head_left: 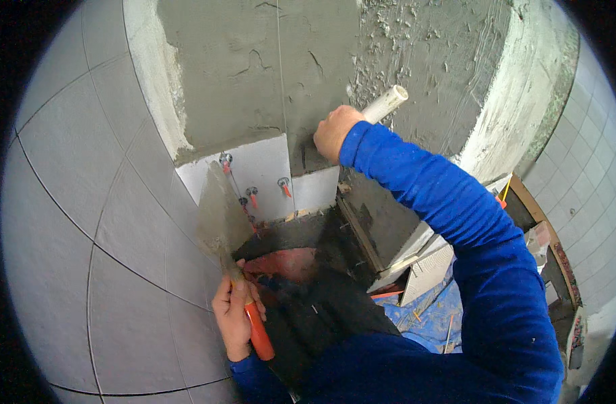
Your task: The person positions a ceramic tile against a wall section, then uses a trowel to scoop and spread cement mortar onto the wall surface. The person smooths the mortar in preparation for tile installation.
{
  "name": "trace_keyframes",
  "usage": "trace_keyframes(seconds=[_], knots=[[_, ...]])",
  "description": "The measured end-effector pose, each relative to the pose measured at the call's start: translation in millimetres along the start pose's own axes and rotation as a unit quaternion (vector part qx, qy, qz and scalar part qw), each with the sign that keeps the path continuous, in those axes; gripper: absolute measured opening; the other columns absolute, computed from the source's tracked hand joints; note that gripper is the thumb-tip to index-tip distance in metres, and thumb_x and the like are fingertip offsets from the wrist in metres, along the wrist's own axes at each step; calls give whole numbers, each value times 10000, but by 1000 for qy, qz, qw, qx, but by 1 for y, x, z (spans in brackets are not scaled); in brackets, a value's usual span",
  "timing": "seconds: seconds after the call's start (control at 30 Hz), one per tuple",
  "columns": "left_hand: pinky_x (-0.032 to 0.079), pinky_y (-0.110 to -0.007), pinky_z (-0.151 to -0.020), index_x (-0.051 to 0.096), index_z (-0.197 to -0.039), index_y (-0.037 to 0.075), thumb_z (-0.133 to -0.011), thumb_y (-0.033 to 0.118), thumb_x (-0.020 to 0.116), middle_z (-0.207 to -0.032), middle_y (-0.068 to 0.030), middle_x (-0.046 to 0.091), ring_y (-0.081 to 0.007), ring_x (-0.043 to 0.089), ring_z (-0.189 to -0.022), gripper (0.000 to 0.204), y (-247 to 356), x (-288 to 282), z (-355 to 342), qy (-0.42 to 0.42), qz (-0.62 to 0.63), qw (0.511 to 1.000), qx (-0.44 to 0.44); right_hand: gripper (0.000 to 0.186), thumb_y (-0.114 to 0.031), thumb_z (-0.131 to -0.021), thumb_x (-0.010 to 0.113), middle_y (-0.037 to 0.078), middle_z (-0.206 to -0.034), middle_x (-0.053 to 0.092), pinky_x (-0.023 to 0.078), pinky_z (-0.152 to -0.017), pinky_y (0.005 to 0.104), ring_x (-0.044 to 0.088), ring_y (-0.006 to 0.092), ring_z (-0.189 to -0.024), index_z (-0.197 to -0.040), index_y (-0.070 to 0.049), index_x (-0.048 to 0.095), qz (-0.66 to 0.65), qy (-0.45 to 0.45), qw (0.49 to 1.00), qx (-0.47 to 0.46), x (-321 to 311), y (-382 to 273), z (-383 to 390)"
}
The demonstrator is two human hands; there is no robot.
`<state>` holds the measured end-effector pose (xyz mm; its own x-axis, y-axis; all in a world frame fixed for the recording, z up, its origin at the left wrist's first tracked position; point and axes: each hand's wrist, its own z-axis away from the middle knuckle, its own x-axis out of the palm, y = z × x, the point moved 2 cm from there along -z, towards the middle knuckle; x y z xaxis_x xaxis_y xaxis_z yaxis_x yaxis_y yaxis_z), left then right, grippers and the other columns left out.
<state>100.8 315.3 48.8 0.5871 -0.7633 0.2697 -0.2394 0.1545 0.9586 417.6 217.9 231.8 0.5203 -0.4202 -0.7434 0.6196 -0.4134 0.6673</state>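
Observation:
My left hand [232, 315] is closed round the orange handle of a pointed trowel [217, 215], whose mortar-smeared blade points up beside the tiled wall. Up near the mortar-coated wall, my right hand [336, 132] grips a white tube-shaped handle [386, 103]. Its hollow-looking end sticks out to the upper right; whatever is at the other end is hidden by my hand. Below that hand, a light wall tile [314, 190] adjoins a larger one [271, 161]. Red-tipped pipe fittings [284, 187] stick out through the larger tile.
Large grey tiles [139, 269] cover the left wall. Wet grey mortar [227, 81] coats the wall ahead, rough toward the right. At lower right, a ribbed tile piece [426, 275] leans above a blue sheet [426, 316]. A wooden-edged ledge [523, 195] runs along the right.

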Motion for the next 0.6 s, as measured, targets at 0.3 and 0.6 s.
trace_keyframes(seconds=[0.3, 0.6], knots=[[472, -247, -460, 563, -1409, 30, -1071, 276, 565, -752, -26, 604, -103, 570, -536, 419, 0, -1, 3, 15, -4, 999, -33, 146, -179, -855, 635, 129, -796, 730, 582, -630, 440, 749, 307, -745, -813, -90, 743, -100, 203, 974, 16, -13, -13, 114], [465, -241, -436, 528, -1423, -6, -1069, 279, 551, -746, -47, 596, -102, 534, -479, 455, 1, 8, 3, 22, 17, 1000, 6, 437, -306, -1014, 629, 335, -955, 678, 514, -816, 572, 654, 543, -942, -1208, 80, 564, -713, 70, 664, 215, 143, -137, 149]])
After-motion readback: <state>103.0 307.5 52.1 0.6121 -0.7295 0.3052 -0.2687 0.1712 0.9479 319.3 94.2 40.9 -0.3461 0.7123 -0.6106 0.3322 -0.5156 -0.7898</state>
